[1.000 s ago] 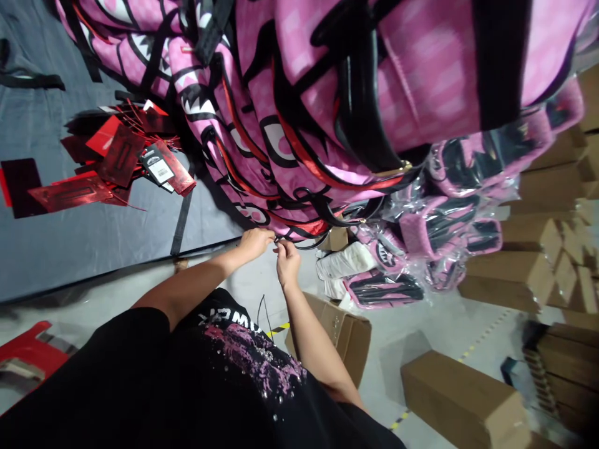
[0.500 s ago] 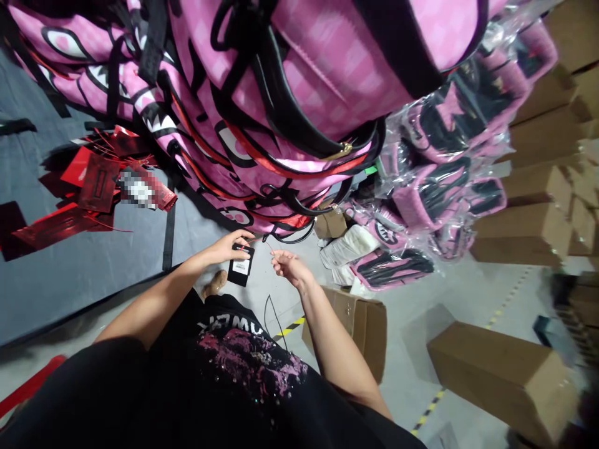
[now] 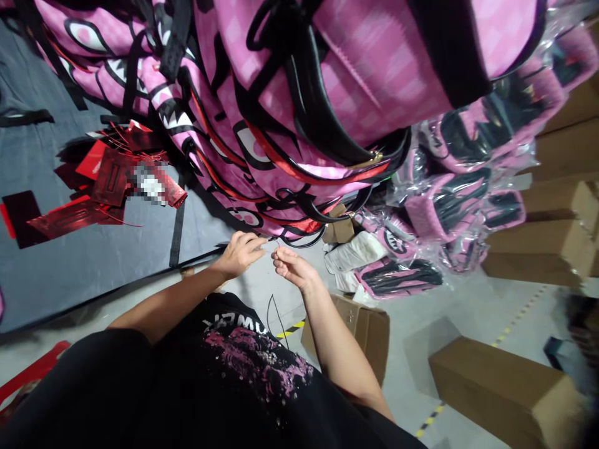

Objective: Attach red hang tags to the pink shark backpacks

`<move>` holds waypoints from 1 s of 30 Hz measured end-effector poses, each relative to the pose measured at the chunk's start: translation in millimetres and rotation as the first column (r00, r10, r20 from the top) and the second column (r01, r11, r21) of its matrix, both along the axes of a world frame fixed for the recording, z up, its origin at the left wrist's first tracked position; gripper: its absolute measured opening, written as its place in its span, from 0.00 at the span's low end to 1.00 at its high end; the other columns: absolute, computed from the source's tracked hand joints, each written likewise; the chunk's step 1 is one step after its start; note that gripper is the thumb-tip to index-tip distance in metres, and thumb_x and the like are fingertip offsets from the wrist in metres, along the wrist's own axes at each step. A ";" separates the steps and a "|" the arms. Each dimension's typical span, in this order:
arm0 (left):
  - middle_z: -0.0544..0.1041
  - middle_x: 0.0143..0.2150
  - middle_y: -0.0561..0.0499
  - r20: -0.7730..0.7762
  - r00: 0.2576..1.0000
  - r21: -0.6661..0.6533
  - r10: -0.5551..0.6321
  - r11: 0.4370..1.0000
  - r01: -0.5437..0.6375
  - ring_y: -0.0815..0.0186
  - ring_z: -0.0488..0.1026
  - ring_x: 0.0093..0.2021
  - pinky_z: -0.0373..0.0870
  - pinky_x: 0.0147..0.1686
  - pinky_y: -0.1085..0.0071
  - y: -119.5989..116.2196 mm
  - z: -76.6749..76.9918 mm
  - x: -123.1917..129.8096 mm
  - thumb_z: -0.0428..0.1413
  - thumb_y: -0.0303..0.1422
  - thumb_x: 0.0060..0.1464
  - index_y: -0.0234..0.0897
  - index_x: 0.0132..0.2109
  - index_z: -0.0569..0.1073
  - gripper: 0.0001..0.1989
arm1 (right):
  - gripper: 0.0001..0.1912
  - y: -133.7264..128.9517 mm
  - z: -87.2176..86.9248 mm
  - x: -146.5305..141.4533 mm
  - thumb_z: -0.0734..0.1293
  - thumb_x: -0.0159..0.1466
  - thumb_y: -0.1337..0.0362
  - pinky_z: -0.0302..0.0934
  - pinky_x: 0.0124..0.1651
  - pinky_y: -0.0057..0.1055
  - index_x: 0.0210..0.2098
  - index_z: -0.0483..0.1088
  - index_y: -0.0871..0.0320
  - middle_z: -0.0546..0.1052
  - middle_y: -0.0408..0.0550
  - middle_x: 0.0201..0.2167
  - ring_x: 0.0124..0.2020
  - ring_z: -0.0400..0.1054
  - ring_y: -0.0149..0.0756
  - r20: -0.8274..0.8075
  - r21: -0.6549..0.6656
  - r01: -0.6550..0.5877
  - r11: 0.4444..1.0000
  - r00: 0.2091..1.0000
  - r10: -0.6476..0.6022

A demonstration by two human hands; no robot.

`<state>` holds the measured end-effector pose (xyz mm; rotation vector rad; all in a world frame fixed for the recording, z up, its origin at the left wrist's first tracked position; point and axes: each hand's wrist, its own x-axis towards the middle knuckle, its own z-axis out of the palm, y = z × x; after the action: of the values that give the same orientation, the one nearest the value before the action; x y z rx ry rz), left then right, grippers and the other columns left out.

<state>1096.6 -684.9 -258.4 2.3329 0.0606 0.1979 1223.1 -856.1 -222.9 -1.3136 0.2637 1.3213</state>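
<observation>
Pink-and-black backpacks (image 3: pixel 262 149) lie stacked at the table's edge, with zippers and handles toward me. Just below the lowest bag, my left hand (image 3: pixel 242 252) has its fingers bent together near a thin cord at a zipper end; what it grips is too small to tell. Close on its right, my right hand (image 3: pixel 292 267) pinches a thin red string (image 3: pixel 277 244). The black tag with a white label is no longer visible. A pile of red and black tags (image 3: pixel 110 178) with red strings lies on the table at left.
The grey table (image 3: pixel 140 255) extends left. Plastic-wrapped pink bags (image 3: pixel 453 206) are piled at right. Cardboard boxes stand on the floor, one (image 3: pixel 360 330) beside my right forearm and another (image 3: pixel 500 380) farther right. A red bar (image 3: pixel 35 371) shows at lower left.
The view has shifted, so the bags appear farther right. My left hand has turned, its back now showing, and the black tag beneath it has gone from sight. My right hand still pinches the string.
</observation>
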 end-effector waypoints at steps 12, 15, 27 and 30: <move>0.81 0.37 0.50 -0.169 0.973 -0.544 0.154 0.809 -0.223 0.68 0.76 0.37 0.70 0.41 0.75 -20.5 -13.9 22.4 0.55 0.31 0.59 0.35 0.39 0.80 0.09 | 0.20 22.2 -17.1 -21.3 0.79 0.42 0.55 0.55 0.28 0.24 0.29 0.71 0.56 0.71 0.39 0.26 0.28 0.63 0.27 0.268 -0.044 0.303 0.952 0.922 -0.281; 0.80 0.37 0.50 -0.186 0.974 -0.524 0.131 0.825 -0.211 0.68 0.75 0.37 0.69 0.41 0.74 -19.5 -14.5 22.3 0.54 0.30 0.59 0.35 0.39 0.80 0.09 | 0.20 27.7 -20.5 -26.1 0.79 0.41 0.54 0.53 0.28 0.25 0.28 0.71 0.56 0.72 0.40 0.26 0.29 0.63 0.28 0.325 -0.050 0.332 0.942 0.897 -0.300; 0.77 0.31 0.54 -0.318 0.946 -0.462 0.065 0.861 -0.214 0.70 0.68 0.31 0.59 0.33 0.75 -18.3 -4.7 28.3 0.53 0.32 0.59 0.36 0.34 0.79 0.11 | 0.19 27.1 -35.6 -29.3 0.76 0.44 0.52 0.53 0.33 0.28 0.28 0.72 0.58 0.74 0.40 0.26 0.27 0.60 0.28 0.558 -0.088 0.340 0.936 0.796 -0.237; 0.73 0.26 0.55 -0.394 0.914 -0.440 0.093 0.854 -0.277 0.71 0.66 0.27 0.56 0.29 0.75 -21.0 -4.2 30.9 0.55 0.34 0.57 0.35 0.33 0.77 0.09 | 0.18 25.6 -35.6 -28.7 0.76 0.45 0.53 0.58 0.38 0.31 0.27 0.72 0.58 0.74 0.42 0.27 0.31 0.63 0.31 0.616 -0.064 0.292 0.954 0.764 -0.193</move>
<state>1127.6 -705.8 -262.5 1.8216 0.4732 -0.1438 1194.4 -830.6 -258.5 -1.7035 0.0823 0.6128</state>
